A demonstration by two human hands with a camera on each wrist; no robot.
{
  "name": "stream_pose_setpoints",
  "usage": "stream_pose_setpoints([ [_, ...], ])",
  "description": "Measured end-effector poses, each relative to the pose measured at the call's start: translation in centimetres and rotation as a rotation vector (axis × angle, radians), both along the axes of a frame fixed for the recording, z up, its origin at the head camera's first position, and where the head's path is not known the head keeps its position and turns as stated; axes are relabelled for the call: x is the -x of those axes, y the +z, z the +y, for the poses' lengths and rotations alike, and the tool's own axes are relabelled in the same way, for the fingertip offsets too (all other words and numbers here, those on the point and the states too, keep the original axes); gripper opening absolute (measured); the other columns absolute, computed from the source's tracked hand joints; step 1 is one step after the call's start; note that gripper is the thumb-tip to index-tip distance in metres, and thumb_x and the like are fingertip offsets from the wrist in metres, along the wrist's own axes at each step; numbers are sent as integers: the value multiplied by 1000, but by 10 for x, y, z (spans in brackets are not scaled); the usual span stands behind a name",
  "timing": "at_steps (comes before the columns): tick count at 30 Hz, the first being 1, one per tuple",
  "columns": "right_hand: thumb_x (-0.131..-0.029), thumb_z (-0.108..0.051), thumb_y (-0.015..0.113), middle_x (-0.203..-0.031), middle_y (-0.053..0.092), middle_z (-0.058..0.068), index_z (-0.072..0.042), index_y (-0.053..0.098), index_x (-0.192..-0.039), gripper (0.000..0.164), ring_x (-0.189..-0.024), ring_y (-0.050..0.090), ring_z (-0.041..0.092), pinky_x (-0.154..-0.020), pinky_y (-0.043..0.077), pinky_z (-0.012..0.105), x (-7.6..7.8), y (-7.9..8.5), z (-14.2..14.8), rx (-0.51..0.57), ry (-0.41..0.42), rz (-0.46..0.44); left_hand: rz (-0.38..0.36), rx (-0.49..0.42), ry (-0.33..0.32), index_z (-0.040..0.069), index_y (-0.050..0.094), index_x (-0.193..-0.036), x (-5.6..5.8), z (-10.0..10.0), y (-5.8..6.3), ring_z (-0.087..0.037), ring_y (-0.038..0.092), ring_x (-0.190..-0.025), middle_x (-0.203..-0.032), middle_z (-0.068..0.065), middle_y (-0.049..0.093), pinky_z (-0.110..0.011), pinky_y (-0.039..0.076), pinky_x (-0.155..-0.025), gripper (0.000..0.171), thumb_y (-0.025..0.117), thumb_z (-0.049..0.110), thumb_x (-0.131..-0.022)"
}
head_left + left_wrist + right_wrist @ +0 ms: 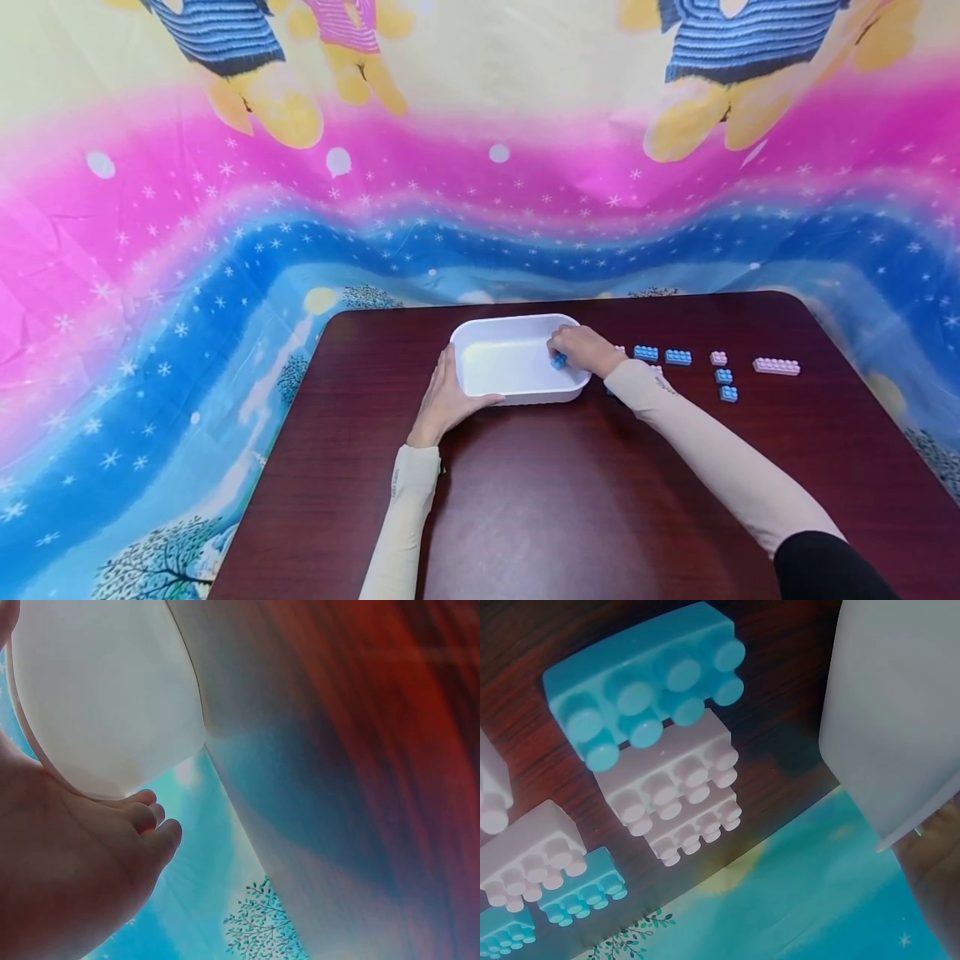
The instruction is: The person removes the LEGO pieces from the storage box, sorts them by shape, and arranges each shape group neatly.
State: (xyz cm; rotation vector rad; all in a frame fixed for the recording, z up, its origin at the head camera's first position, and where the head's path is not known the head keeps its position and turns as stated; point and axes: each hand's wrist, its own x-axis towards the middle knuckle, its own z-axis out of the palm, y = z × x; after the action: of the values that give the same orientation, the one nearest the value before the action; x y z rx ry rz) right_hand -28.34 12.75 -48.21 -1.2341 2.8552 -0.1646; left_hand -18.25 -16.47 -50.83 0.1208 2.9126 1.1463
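A white rectangular plastic box (517, 392) stands toward the far side of the table. My left hand (444, 396) grips its left end, fingers along the outer side and thumb at the front rim. In the left wrist view, the left fingers (154, 825) rest against the box's outer wall (112, 690). My right hand (581, 348) reaches over the box's right end and pinches a blue toy building block (559, 360) inside the rim. In the right wrist view, the box wall (892, 712) hides most of that hand (937, 862).
Right of the box, blue blocks (678, 357) and pink blocks (718, 357) lie on the dark wooden table (525, 500). A long pink block (777, 366) lies farthest right. Close to the right wrist, a blue block (641, 675) lies before pale pink ones (667, 765). A printed cloth (480, 192) hangs behind.
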Motion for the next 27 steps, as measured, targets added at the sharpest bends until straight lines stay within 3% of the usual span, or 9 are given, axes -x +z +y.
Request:
stream_pose_setpoints([
  [13,-87,6,83,-97,75,9,-4,79,-99,16,-85,71,21,-83,62,38,-8,18,8,81,6,32,0,-14,9,5,7,-170,-1,1,1,-39,18,-160,-174,-23,15,-55,27,-125,139,91,61,-74],
  [20,-85,1,87,-105,76,13,-1,80,-105,21,-92,74,26,-84,62,41,-9,28,21,196,-3,-19,-8,2,5,6,4,-171,0,1,-1,-38,17,-161,-174,-23,14,-55,27,-125,140,90,62,-74],
  [27,-88,-3,87,-108,74,14,0,80,-112,26,-93,72,28,-83,61,44,-13,41,44,297,-85,-46,-10,2,9,6,5,-171,1,1,-2,-38,16,-161,-175,-22,13,-56,27,-125,141,90,63,-73],
])
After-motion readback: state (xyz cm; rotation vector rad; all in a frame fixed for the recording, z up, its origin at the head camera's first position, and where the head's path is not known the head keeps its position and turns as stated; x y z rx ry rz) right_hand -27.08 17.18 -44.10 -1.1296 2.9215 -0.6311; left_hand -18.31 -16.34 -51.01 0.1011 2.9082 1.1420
